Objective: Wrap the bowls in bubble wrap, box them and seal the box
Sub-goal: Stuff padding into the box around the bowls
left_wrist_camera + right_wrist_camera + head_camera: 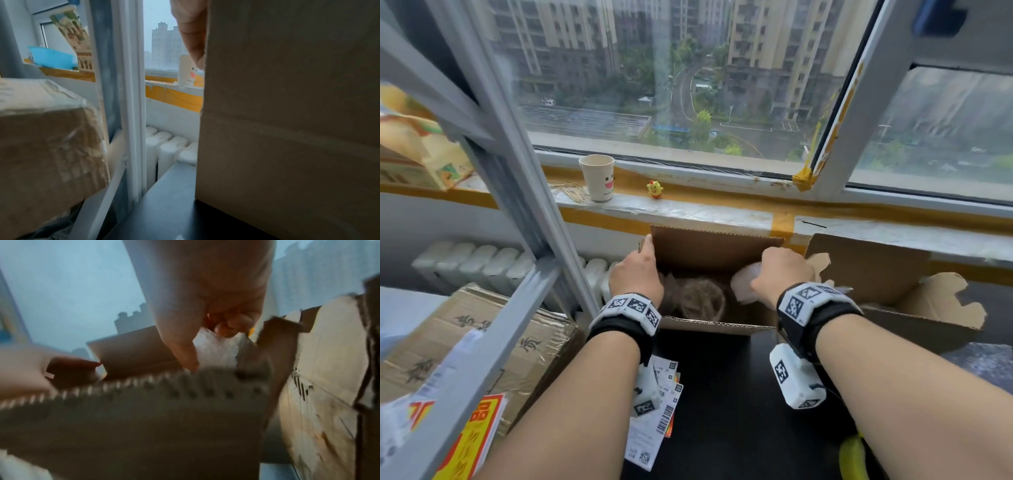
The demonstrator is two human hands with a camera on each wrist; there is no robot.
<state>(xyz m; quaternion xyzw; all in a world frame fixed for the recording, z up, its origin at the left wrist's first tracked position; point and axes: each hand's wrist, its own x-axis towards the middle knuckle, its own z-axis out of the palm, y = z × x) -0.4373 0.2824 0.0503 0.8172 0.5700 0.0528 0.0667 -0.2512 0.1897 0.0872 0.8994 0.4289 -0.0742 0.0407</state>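
An open brown cardboard box [717,248] stands on the black table [722,394] below the window sill. Inside it lies a brownish bowl wrapped in bubble wrap [702,301]. My left hand [638,267] grips the box's upright left flap [287,113], with one finger [193,37] lying along its outer face. My right hand [779,269] reaches into the right side of the box, its fingers [232,324] curled on a white bubble-wrap bundle [743,284]; what is inside the bundle is hidden. The right wrist view is blurred.
A second, torn cardboard box [893,284] lies open to the right. A grey shelf frame [524,205] and a taped carton [465,342] crowd the left. Printed labels [657,404] lie on the table. A paper cup [598,178] and a yellow chick toy [654,189] stand on the sill.
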